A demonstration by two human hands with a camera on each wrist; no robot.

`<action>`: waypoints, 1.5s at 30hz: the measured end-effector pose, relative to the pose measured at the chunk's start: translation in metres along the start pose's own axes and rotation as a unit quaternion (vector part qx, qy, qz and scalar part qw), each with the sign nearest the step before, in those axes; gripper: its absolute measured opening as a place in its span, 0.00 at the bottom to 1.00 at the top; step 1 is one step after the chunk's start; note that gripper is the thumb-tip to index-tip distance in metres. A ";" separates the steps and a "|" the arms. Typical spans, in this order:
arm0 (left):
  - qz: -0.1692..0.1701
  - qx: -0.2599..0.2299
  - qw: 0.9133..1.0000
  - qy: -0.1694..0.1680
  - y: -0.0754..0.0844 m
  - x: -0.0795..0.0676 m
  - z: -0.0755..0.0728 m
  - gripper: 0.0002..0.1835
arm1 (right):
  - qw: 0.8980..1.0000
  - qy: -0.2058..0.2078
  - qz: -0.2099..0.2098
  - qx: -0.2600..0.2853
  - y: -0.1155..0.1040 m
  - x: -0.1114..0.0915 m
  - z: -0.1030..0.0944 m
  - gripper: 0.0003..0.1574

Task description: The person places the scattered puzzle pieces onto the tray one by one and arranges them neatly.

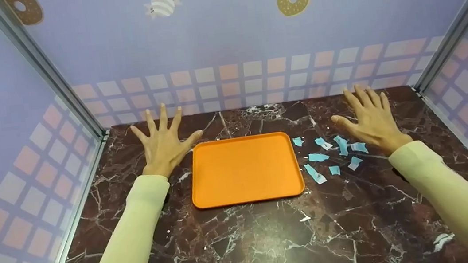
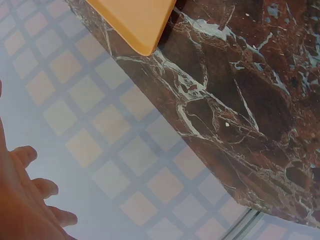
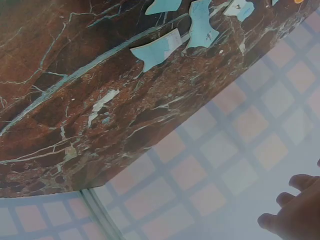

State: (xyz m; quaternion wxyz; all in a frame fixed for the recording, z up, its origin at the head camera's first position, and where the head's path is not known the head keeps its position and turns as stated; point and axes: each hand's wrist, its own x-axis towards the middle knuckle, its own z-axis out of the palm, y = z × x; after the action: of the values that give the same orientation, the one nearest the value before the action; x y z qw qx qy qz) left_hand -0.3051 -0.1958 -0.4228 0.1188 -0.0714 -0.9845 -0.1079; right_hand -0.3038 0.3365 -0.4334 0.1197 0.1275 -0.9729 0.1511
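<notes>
Dark veined marble tabletop (image 1: 227,262), lilac wall (image 1: 222,34) behind; blue scraps (image 1: 318,157) lie loose just right of the orange tray (image 1: 245,170). Left hand (image 1: 164,149) is left of the tray, right hand (image 1: 375,125) to its right beyond the scraps; fingers of both extended, holding nothing. Handling judged not yet begun: all visible scraps lie off the tray.

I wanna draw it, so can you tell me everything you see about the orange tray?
The orange tray is a rectangle with rounded corners and a raised rim around its smooth base. It looks like plastic. It lies flat on the dark marbled tabletop, long sides running left to right, with light blue scraps beside it on the right. The left hand is near its far left corner, not holding it.
</notes>
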 end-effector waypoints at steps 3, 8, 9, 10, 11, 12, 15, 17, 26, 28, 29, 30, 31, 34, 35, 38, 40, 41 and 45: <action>0.004 -0.021 1.000 0.002 -0.001 -0.001 0.001 0.52 | 1.000 0.012 -0.013 0.008 0.003 -0.002 0.000 0.58; 0.009 -0.078 0.997 0.014 -0.001 -0.002 0.003 0.50 | 0.998 0.031 -0.043 0.040 0.009 -0.007 -0.001 0.52; 0.009 -0.088 0.996 0.017 -0.001 -0.003 0.003 0.51 | 0.997 0.036 -0.049 0.047 0.011 -0.008 -0.001 0.51; 0.008 -0.096 0.995 0.020 0.000 -0.003 0.004 0.51 | 0.996 0.041 -0.054 0.053 0.012 -0.009 -0.001 0.50; 0.007 -0.104 0.994 0.022 -0.001 -0.003 0.004 0.51 | 0.995 0.046 -0.060 0.058 0.013 -0.009 -0.001 0.49; 0.006 -0.110 0.994 0.025 -0.001 -0.004 0.004 0.51 | 0.995 0.049 -0.065 0.063 0.014 -0.010 -0.001 0.48; 0.003 -0.132 0.991 0.035 -0.002 -0.005 0.007 0.51 | 0.994 0.052 -0.071 0.069 0.017 -0.012 -0.001 0.47; 0.001 -0.144 0.989 0.042 -0.005 -0.007 0.009 0.50 | 0.993 0.049 -0.070 0.080 0.019 -0.014 -0.001 0.47; -0.016 -0.201 0.978 0.051 -0.011 -0.017 0.024 0.47 | 0.990 0.055 -0.059 0.119 0.026 -0.020 0.005 0.42; -0.021 -0.219 0.974 0.054 -0.012 -0.019 0.029 0.46 | 0.990 0.052 -0.054 0.122 0.028 -0.022 0.006 0.42; -0.023 -0.230 0.971 0.055 -0.013 -0.021 0.031 0.46 | 0.990 0.051 -0.050 0.122 0.029 -0.022 0.006 0.42; -0.026 -0.239 0.969 0.056 -0.013 -0.022 0.033 0.46 | 0.990 0.049 -0.046 0.124 0.030 -0.023 0.006 0.42; -0.029 -0.250 0.966 0.056 -0.013 -0.023 0.035 0.46 | 0.990 0.047 -0.039 0.126 0.031 -0.025 0.006 0.42; -0.039 -0.282 0.957 0.055 -0.014 -0.025 0.042 0.46 | 0.991 0.040 -0.022 0.129 0.036 -0.028 0.008 0.41; -0.042 -0.292 0.954 0.054 -0.015 -0.026 0.045 0.45 | 0.991 0.037 -0.017 0.131 0.038 -0.029 0.009 0.41; -0.051 -0.326 0.942 0.056 -0.016 -0.029 0.052 0.43 | 0.990 0.034 -0.010 0.133 0.043 -0.032 0.011 0.40; -0.055 -0.348 0.934 0.065 -0.017 -0.031 0.056 0.39 | 0.990 0.032 -0.007 0.135 0.046 -0.034 0.012 0.40; -0.056 -0.359 0.929 0.072 -0.018 -0.032 0.059 0.37 | 0.990 0.031 -0.004 0.136 0.048 -0.035 0.012 0.40; -0.063 -0.396 0.911 0.099 -0.018 -0.035 0.066 0.30 | 0.989 0.025 0.006 0.144 0.052 -0.038 0.013 0.42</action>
State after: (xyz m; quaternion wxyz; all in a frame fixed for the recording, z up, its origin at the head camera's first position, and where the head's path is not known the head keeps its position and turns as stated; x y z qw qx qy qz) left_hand -0.2886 -0.2020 -0.4973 0.1706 -0.0392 -0.8467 -0.5024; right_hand -0.2848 0.3884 -0.4691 0.1238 0.1340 -0.9382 0.2940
